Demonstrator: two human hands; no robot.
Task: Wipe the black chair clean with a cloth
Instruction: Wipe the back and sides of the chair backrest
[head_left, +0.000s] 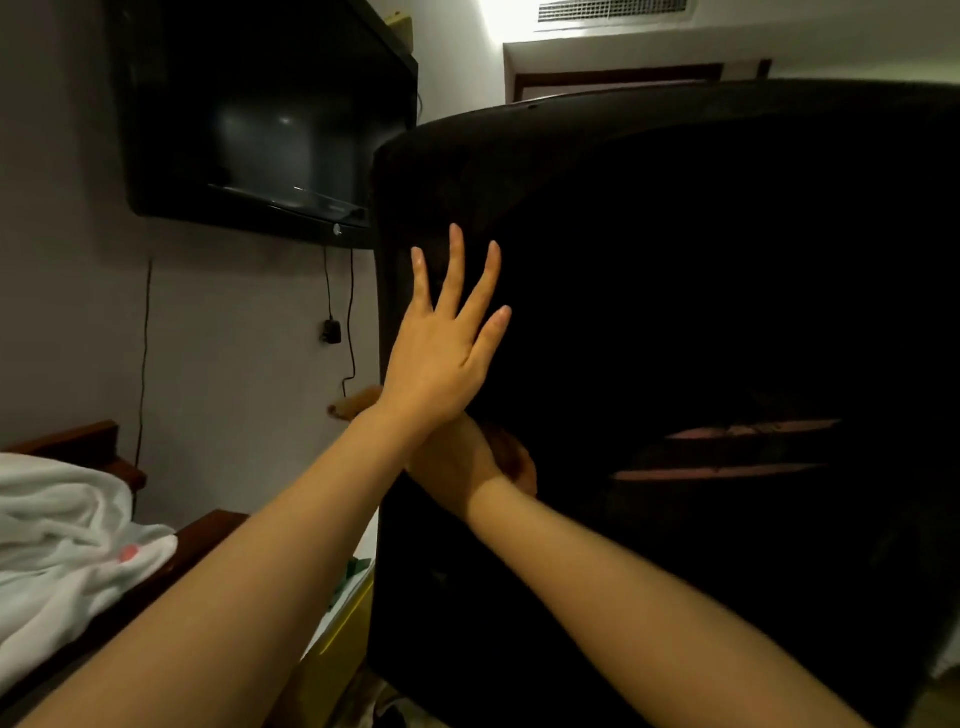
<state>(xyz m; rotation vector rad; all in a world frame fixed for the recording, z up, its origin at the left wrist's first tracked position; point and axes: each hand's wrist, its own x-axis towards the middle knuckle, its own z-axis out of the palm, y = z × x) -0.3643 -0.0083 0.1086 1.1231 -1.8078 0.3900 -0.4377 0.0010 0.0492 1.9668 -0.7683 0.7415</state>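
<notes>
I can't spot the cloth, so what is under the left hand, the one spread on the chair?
Under the left hand lies the right hand, curled against the black chair. No cloth shows; whether the right hand holds one is hidden.

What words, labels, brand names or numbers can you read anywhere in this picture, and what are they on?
None can be read.
Television: a small round mark on the lower bezel, too blurred to read.
Black chair: no lettering visible; very dark.
White cloth on the left: a pink spot, no text.
Left hand and right hand: nothing written.
</notes>
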